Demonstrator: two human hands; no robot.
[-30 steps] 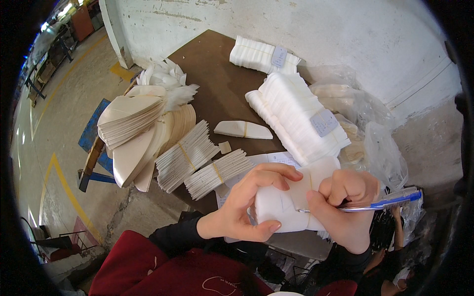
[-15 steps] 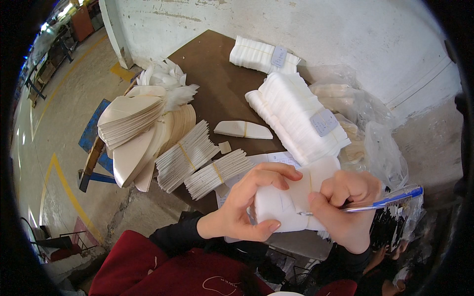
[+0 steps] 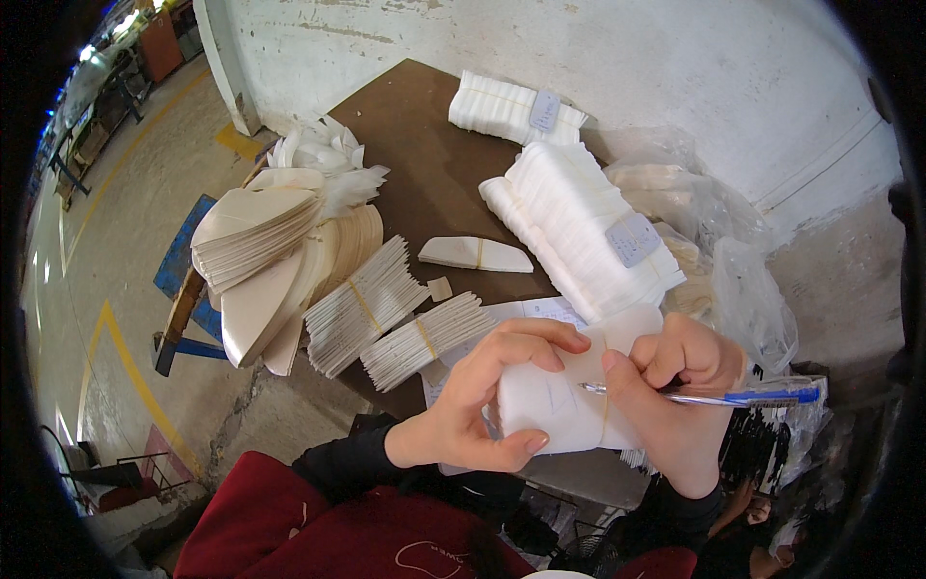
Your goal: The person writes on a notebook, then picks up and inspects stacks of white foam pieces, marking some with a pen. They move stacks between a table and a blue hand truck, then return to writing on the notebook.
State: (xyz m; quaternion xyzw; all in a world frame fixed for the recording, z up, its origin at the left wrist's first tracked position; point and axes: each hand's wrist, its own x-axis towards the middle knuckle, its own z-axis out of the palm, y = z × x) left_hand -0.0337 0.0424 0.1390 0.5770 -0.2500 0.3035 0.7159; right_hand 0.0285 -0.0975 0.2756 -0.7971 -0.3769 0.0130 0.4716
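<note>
My left hand [image 3: 492,391] grips the left end of a stack of white padded pieces [image 3: 555,410], fingers over the top and thumb along the near edge. A thin rubber band [image 3: 606,425] runs round the stack. Pinched in my right hand [image 3: 680,396] is a blue ballpoint pen [image 3: 772,397], its tip at the top piece, where faint pen lines show. Just beyond the stack lies a long bundle of white padded pieces [image 3: 569,217] with a pale blue tag [image 3: 633,239] on it. The far end of the held stack sits close to that bundle.
Two banded bundles of thin white strips [image 3: 355,305] lie left of my hands on the brown table [image 3: 415,125]. Fanned cream pieces [image 3: 256,236] rest at the table's left edge. A smaller tagged bundle [image 3: 492,104] stands by the wall. Clear plastic bags [image 3: 748,289] crowd the right side.
My right hand has moved the pen tip slightly up and away from me across the top piece, and the pen lies more level. More pen lines show. The left hand stays put.
</note>
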